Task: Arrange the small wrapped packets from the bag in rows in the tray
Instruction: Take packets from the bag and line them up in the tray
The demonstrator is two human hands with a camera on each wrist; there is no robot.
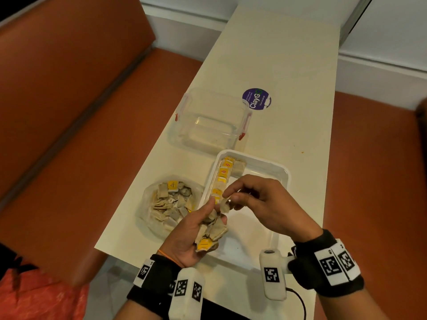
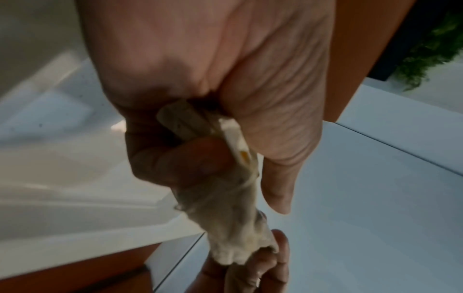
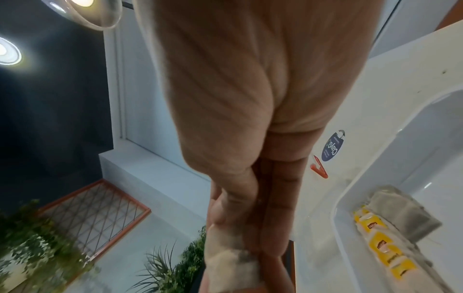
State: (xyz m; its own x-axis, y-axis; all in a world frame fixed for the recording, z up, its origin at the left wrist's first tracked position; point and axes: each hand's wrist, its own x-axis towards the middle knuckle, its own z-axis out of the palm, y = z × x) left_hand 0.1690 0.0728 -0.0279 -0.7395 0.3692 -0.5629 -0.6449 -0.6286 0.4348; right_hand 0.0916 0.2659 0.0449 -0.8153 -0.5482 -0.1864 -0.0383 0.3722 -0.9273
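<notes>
My left hand (image 1: 216, 212) hovers over the near left corner of the white tray (image 1: 284, 172), palm up, gripping a bunch of beige and yellow packets (image 1: 211, 234). In the left wrist view the bunch (image 2: 225, 198) sticks out of the curled fingers. My right hand (image 1: 228, 199) pinches one beige packet (image 1: 224, 206) at the top of that bunch; the right wrist view shows this packet (image 3: 230, 263) between thumb and fingers. A row of yellow-tagged packets (image 1: 223, 177) lies along the tray's left wall, also visible as the row (image 3: 383, 249). The clear bag (image 1: 168, 202) of loose packets sits left of the tray.
An empty clear plastic container (image 1: 208, 121) with red clips stands behind the tray. A purple round sticker (image 1: 256, 99) is on the cream table (image 1: 277, 54) beyond it. Orange bench seats flank the narrow table on both sides.
</notes>
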